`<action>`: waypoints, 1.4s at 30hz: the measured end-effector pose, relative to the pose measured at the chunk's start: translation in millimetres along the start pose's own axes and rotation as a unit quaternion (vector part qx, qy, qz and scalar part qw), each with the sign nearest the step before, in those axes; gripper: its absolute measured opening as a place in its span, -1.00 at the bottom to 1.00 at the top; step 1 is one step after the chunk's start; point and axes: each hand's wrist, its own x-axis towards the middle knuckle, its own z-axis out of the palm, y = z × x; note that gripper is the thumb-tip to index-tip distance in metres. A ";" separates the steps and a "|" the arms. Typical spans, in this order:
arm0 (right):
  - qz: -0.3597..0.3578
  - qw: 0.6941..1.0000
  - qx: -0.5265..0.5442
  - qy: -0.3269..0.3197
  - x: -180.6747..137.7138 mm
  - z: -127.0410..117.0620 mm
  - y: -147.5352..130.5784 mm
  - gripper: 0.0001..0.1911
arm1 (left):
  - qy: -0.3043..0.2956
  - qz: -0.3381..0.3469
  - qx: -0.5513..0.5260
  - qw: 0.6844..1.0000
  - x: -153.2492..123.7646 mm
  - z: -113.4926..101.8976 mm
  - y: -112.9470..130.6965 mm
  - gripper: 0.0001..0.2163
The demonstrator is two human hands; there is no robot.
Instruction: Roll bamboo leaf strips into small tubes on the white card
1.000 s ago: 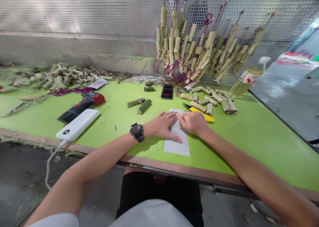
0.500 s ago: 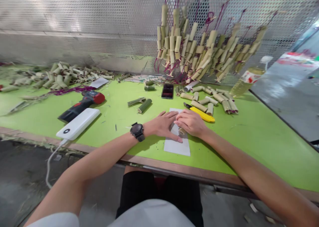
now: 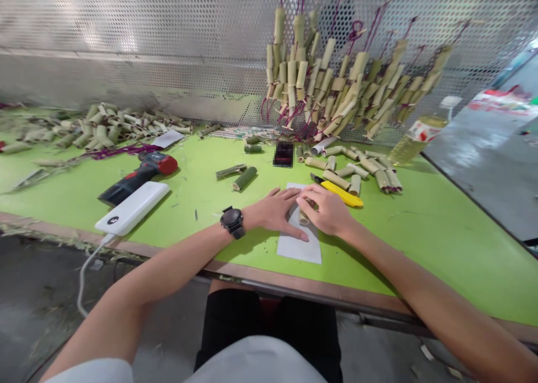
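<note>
A: Where do we have the short bamboo tube [image 3: 304,219]?

B: We see it between our two hands, over the white sheet [image 3: 298,250]. Its round end faces back toward us, and its long axis seems to run away from us, up under the right hand [image 3: 325,209]. The far end is hidden there, and we cannot tell whether the tube touches the sheet.

A: How do our right fingers stand?

B: Curled in close around the tube, though we cannot make out every fingertip.

A: And our left hand [image 3: 279,210]?

B: Laid flat on the sheet, fingers stretched toward the right hand, thumb wide apart and pointing nearer us. We wear a black watch [image 3: 232,221] on that wrist.

A: Which way does the sheet lie?

B: Lengthwise, away from us, its near end close to the table [image 3: 424,243] edge.

A: What else do we have near?

B: A yellow knife [image 3: 345,195] just beyond the right hand, its dark end toward the far left, and a green bamboo piece [image 3: 244,179] farther left, slanting.
</note>
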 end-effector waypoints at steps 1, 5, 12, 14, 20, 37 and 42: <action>-0.005 1.000 0.011 -0.003 0.2 -0.7 1.5 -0.69 | 0.002 0.002 0.000 1.000 -0.1 0.4 -0.4 0.09; -0.025 0.999 0.037 -0.014 0.2 -1.9 9.3 -0.87 | 0.008 0.010 -0.001 1.000 -0.5 1.2 -1.5 0.09; -0.047 0.990 0.132 -0.022 4.1 -5.3 20.6 -0.91 | 0.002 0.004 -0.002 1.000 -1.0 -0.1 -0.1 0.15; -0.046 0.986 0.157 -0.020 4.9 -6.9 21.6 -0.88 | -0.001 0.002 -0.003 1.000 -1.4 -1.3 0.7 0.15; -0.038 0.983 0.176 -0.026 3.6 -7.9 23.8 -0.77 | -0.002 -0.003 -0.018 1.000 -0.6 -5.8 1.6 0.01; -0.022 0.979 0.176 -0.105 1.0 -13.0 23.3 -0.71 | 0.022 0.010 -0.029 0.999 1.6 -9.5 3.1 -0.31; -0.053 0.991 0.067 -0.106 0.7 -17.5 20.6 -0.67 | 0.019 0.022 -0.017 0.999 2.4 -9.2 1.6 -0.34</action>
